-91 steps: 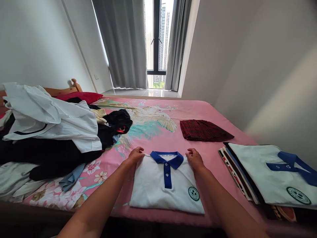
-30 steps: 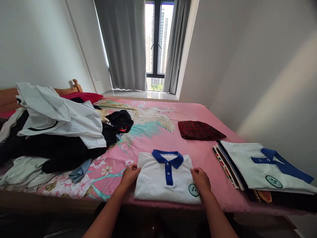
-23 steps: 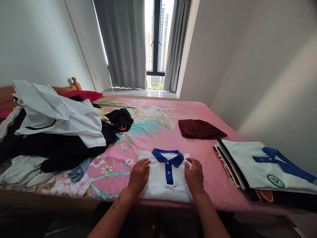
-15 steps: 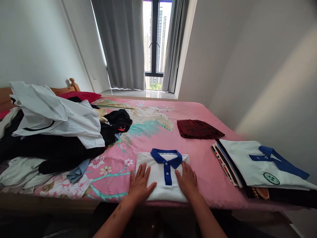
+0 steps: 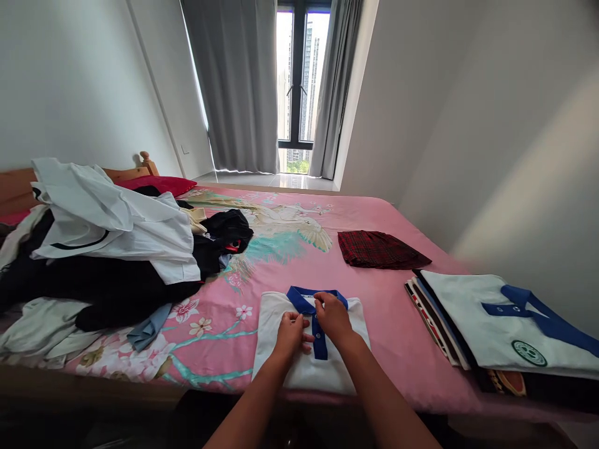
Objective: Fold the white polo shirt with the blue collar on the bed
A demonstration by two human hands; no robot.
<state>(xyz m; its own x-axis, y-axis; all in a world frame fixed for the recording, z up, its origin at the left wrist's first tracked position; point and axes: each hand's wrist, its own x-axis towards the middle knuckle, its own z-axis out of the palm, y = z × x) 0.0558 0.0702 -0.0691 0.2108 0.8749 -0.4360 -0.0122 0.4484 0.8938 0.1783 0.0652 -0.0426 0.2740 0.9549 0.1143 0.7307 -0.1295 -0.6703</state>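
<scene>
In front of me on the bed lies a folded white polo shirt (image 5: 337, 370) with a blue collar and a blue buttoned placket. My right hand (image 5: 332, 317) is at the collar's opening, its fingers curled in and closed at the collar edge. Just below the collar's left side, my left hand (image 5: 292, 335) hovers over or lightly touches the shirt front. Its fingers are bent but apart, and I see nothing held in them. Both hands hide part of the collar and the placket's top.
A heap of unfolded clothes, topped by a white garment (image 5: 116, 215), covers the bed's left side. A folded red plaid garment (image 5: 381, 249) lies beyond the shirt. At right stands a stack of folded clothes (image 5: 477, 312). The pink bedsheet (image 5: 388, 337) drops at the near edge.
Both hands have left the shirt's sides, where they lay flat, and moved inward to the collar and placket. Their fingers have gone from spread to bent. The camera view has shifted slightly.
</scene>
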